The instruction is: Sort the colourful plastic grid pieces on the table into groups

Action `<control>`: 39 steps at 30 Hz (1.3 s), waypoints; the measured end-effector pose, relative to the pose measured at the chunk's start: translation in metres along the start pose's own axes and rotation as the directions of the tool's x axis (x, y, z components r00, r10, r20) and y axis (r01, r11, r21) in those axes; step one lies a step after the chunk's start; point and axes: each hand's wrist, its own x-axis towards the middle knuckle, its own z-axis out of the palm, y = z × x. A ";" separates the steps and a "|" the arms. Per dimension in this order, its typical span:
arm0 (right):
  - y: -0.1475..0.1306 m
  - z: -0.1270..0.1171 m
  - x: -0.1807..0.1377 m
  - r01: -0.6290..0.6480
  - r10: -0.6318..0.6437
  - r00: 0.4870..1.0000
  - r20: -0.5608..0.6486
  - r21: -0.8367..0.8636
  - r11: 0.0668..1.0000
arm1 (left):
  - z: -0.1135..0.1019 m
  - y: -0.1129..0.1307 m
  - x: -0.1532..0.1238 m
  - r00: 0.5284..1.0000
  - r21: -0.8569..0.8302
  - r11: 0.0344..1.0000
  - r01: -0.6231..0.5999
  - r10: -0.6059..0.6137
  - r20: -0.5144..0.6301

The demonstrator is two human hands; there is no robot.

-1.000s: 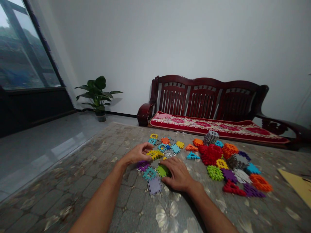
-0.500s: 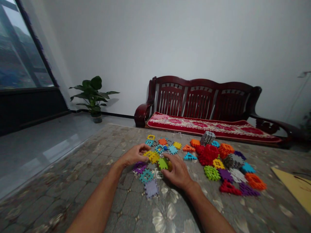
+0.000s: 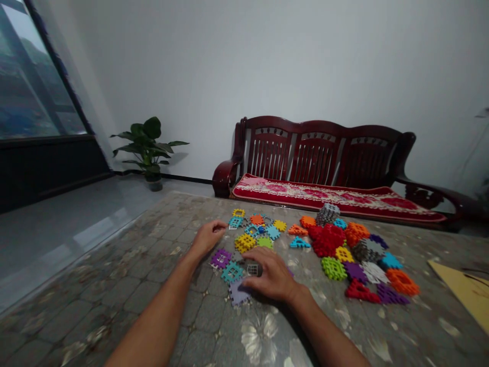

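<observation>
My left hand (image 3: 209, 237) is at the left of the loose pieces, fingers loosely bent, with nothing visible in them. Its fingertips are near a teal interlocking piece (image 3: 236, 222). My right hand (image 3: 272, 274) reaches in from the right, its thumb and fingers apart around a small grey window-like piece (image 3: 252, 269); contact with it is unclear. Below the thumb lies a lavender square piece (image 3: 237, 294), partly covered. Beside it are a teal frame piece (image 3: 232, 272) and a purple piece (image 3: 221, 259). A yellow stack (image 3: 245, 243) and a lime-green piece (image 3: 265, 242) lie beyond the right fingers.
A large pile of coloured pieces (image 3: 327, 240) spreads over the right of the cloth-covered table (image 3: 168, 306). A yellow sheet (image 3: 460, 290) lies at the far right edge. Behind stand a wooden bench (image 3: 305, 153) and a potted plant (image 3: 147, 145).
My left hand has come off the yellow pieces and moved left. My right hand has left the lime-green piece and moved toward the lavender and grey pieces. The yellow pieces now sit stacked.
</observation>
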 end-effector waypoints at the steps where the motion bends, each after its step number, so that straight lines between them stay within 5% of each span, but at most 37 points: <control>1: -0.004 0.003 0.000 0.016 -0.016 0.999 0.037 -0.005 1.000 | -0.002 -0.002 0.000 1.000 0.015 1.000 0.003 -0.003 -0.001; 8: -0.022 0.020 -0.004 0.078 -0.045 0.976 0.211 -0.152 0.985 | -0.006 -0.017 -0.001 0.979 0.049 0.997 0.067 -0.075 0.189; 15: -0.022 0.018 -0.002 -0.022 0.059 0.985 0.160 -0.222 0.975 | -0.014 -0.012 -0.007 0.888 0.044 0.993 0.109 -0.117 0.444; 19: -0.019 0.020 -0.003 -0.035 0.065 0.989 0.134 -0.219 0.975 | -0.022 -0.002 -0.011 0.850 0.179 0.984 -0.022 -0.076 0.521; 25: -0.012 0.020 -0.002 -0.083 0.099 0.992 0.081 -0.185 0.979 | -0.019 0.004 -0.015 0.855 0.365 0.909 -0.202 -0.018 0.518; 34: 0.025 0.003 0.000 -0.145 0.086 0.958 -0.272 -0.205 0.968 | -0.009 0.001 -0.014 0.903 0.344 0.931 -0.122 -0.039 0.427; 39: 0.035 0.007 -0.004 -0.167 0.069 0.941 -0.332 -0.277 0.946 | -0.009 0.012 -0.011 0.947 0.288 0.955 -0.070 -0.028 0.320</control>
